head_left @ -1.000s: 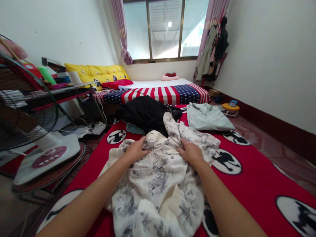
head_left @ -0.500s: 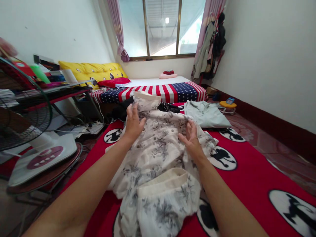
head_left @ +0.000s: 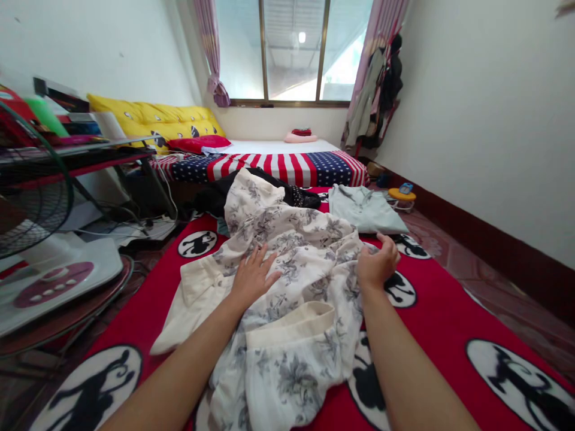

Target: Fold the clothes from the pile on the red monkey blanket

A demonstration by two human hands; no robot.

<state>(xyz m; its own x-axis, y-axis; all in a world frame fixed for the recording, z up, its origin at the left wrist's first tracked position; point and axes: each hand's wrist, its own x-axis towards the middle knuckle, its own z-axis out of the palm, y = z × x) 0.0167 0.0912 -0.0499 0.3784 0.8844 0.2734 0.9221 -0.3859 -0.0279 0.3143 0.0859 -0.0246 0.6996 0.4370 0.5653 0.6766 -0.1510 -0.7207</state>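
A white shirt [head_left: 291,275] with a grey floral print lies rumpled over a red blanket with round black-and-white pictures. My left hand [head_left: 255,272] rests on its middle, fingers stretched out and spread. At the shirt's right edge my right hand [head_left: 378,263] is curled closed on the fabric; part of its grip is hidden from me. Nearest to me is a folded-over end with a plain cream band [head_left: 291,329]. A plain cream part of the cloth [head_left: 193,293] sticks out to the left.
A pale folded shirt [head_left: 366,206] and black clothing [head_left: 215,197] lie at the far side of the red blanket [head_left: 431,323]. Leftward stand a fan [head_left: 31,179] and a cluttered desk [head_left: 112,155]. A yellow stool [head_left: 401,194] stands at right; a bed [head_left: 278,167] is behind.
My left hand has come down from the shirt's far end onto its middle. My right hand has moved right and closed at the edge. The far end lies flatter, and the cream part now spreads left.
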